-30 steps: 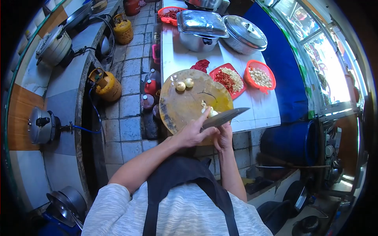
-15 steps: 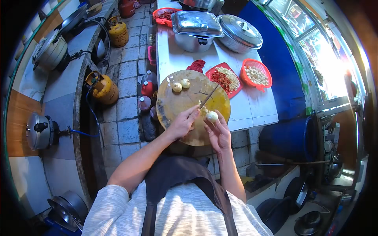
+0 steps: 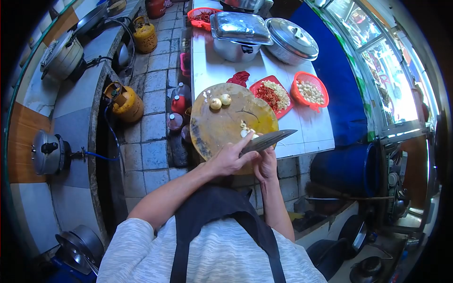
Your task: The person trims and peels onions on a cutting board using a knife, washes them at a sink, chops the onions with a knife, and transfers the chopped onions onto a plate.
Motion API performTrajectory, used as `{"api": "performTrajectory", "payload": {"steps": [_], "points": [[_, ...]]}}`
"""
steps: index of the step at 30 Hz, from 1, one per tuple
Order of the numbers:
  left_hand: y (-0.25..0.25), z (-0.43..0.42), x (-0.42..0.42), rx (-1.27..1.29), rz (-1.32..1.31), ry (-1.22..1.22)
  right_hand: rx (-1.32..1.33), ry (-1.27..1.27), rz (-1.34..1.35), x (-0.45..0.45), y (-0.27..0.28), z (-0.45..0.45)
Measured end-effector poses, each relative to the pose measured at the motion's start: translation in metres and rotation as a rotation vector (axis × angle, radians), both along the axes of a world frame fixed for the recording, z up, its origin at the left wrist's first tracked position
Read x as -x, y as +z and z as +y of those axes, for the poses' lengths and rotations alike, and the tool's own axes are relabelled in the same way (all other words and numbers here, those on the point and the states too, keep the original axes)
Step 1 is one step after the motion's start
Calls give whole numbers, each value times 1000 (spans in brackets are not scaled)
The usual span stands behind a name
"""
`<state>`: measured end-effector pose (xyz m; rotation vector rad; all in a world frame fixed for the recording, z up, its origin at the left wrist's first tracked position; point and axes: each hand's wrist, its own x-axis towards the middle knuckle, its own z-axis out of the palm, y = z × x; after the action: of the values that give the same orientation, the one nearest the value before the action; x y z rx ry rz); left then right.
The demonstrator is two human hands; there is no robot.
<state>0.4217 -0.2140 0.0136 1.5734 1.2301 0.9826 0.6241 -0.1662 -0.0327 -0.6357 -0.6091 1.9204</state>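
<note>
My left hand is closed round the handle of a large knife, its blade pointing right over the near edge of the round wooden board. Just below the blade, my right hand is closed on a peeled onion, largely hidden behind the knife. Small peelings lie on the board beyond it. Toward the board's far left rest two onions, one beside the other.
Beyond the board are a red tray of chopped food, a red basket of pale cloves, a red cloth and lidded pots. Bottles stand left of the board. A blue barrel is at right.
Half a second ago the knife pointed up and away, with the onion in full view. Now the blade has swung right across the onion, and both hands are close together.
</note>
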Motion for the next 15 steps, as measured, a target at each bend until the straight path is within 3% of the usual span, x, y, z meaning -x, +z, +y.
{"api": "performTrajectory", "payload": {"steps": [3,7,8,12,15], "points": [[-12,4,-1,-82,-17,-1,5,-1,17,0,3,4],[-15,10,0,265,-454,-15,5,-25,10,3,6,6],[-14,12,3,263,-455,-15,3,-25,10,2,6,7],[-12,13,23,753,-746,-72,1,33,61,-5,3,5],[-19,16,27,737,-717,-80,6,-11,31,-4,2,7]]}}
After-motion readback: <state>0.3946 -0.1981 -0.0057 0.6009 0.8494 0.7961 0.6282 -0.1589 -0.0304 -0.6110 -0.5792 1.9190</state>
